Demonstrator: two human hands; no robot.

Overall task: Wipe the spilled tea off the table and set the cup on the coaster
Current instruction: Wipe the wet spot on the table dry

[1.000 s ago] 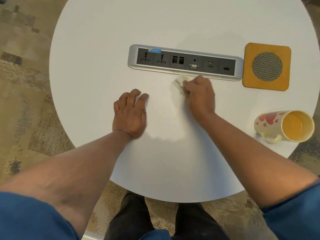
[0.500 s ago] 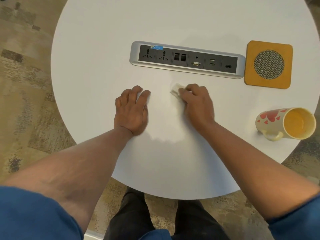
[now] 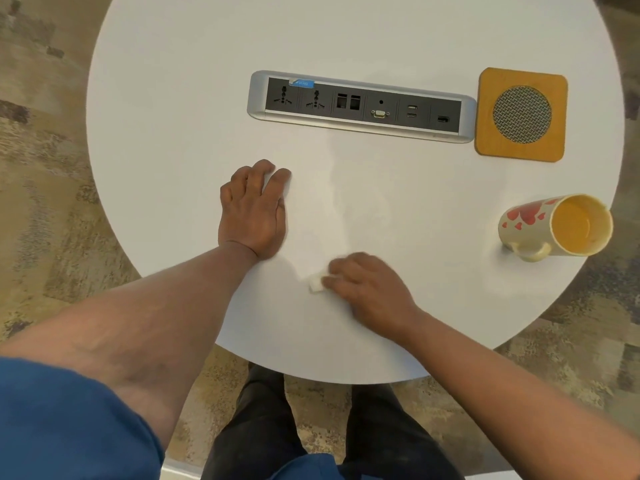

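My right hand [image 3: 369, 289] presses a small white tissue [image 3: 316, 283] onto the round white table [image 3: 173, 133], close to the near edge. A faint wet streak [image 3: 341, 188] runs up the tabletop from there toward the socket strip. My left hand [image 3: 254, 211] lies flat on the table, palm down, holding nothing. A cream cup [image 3: 554, 226] with red hearts lies on its side at the right edge, its yellow inside facing me. The orange square coaster [image 3: 488, 133] with a grey mesh disc sits at the far right, with nothing on it.
A silver and black socket strip [image 3: 360, 107] is set into the table's middle, just left of the coaster. Patterned carpet [image 3: 45, 202] surrounds the table. My dark trouser legs [image 3: 263, 427] show below the near edge.
My right hand has dragged the tissue from beside the socket strip down toward the near edge of the table. My left hand and the cup have stayed where they were.
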